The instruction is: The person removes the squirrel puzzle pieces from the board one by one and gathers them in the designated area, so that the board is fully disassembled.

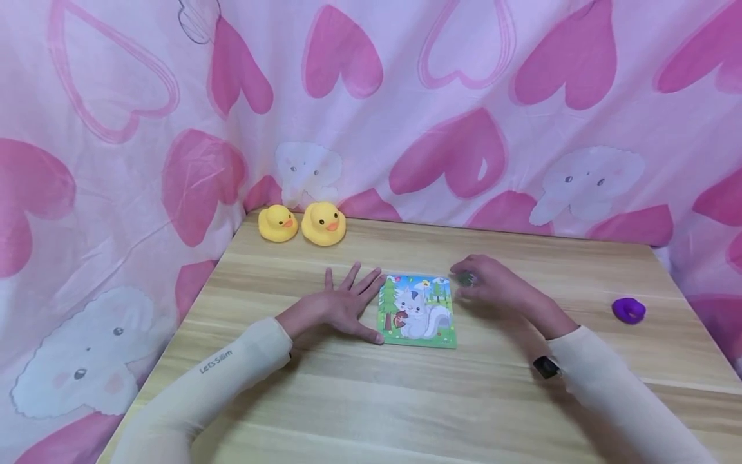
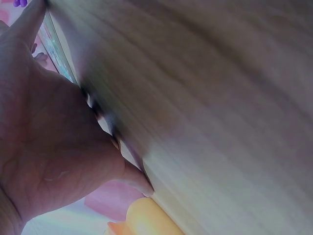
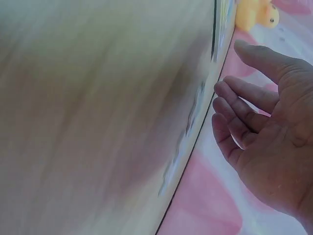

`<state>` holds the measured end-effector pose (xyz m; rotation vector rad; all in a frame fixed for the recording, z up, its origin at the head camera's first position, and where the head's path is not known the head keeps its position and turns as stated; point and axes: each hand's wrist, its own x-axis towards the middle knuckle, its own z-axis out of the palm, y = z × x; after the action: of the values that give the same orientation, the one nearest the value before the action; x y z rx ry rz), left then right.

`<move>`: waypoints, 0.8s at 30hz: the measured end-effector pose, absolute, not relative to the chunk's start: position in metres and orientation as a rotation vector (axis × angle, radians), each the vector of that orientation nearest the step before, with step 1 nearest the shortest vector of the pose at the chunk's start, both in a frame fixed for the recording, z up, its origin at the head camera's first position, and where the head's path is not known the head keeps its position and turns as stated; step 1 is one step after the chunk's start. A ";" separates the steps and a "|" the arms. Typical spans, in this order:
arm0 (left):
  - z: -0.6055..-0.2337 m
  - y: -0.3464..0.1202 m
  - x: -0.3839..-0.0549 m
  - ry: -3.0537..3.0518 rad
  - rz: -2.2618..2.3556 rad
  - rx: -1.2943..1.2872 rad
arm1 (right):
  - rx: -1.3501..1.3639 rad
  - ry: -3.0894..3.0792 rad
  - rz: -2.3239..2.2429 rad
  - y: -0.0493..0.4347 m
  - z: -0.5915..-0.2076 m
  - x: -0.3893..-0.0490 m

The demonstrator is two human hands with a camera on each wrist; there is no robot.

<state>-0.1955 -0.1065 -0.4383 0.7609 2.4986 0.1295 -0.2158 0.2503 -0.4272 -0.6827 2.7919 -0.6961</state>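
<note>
A square picture board [image 1: 417, 310] showing a white squirrel with a nut among trees lies flat on the wooden table. My left hand [image 1: 342, 310] is spread at its left side, thumb and index fingertips right at the board's edge. In the left wrist view, the palm of that hand [image 2: 54, 132] hangs over the table with fingers stretched. Just off the board's right edge is my right hand [image 1: 489, 283], fingers loosely bent. Below it lies a small dark green thing [image 1: 466, 278], partly hidden. The right wrist view shows thin flat pieces [image 3: 177, 154] on the table near the fingertips.
Two yellow toy ducks, a smaller one [image 1: 278, 223] and a bigger one [image 1: 324, 223], stand at the table's back left corner. A small purple toy duck [image 1: 628, 310] sits at the right. Behind the table hangs a pink curtain [image 1: 377, 129] with hearts.
</note>
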 end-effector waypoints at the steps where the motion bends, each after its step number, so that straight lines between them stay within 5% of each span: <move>1: -0.439 -0.107 -0.195 2.494 0.130 0.759 | -0.684 2.780 -0.704 0.246 -0.429 -0.215; 24: -0.440 -0.107 -0.195 2.497 0.144 0.766 | -0.683 2.813 -0.483 0.201 -0.427 -0.201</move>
<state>-0.1946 -0.1069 -0.4397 0.7664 2.4967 0.1438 -0.2013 0.2014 -0.4266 -0.6830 2.8126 -0.4833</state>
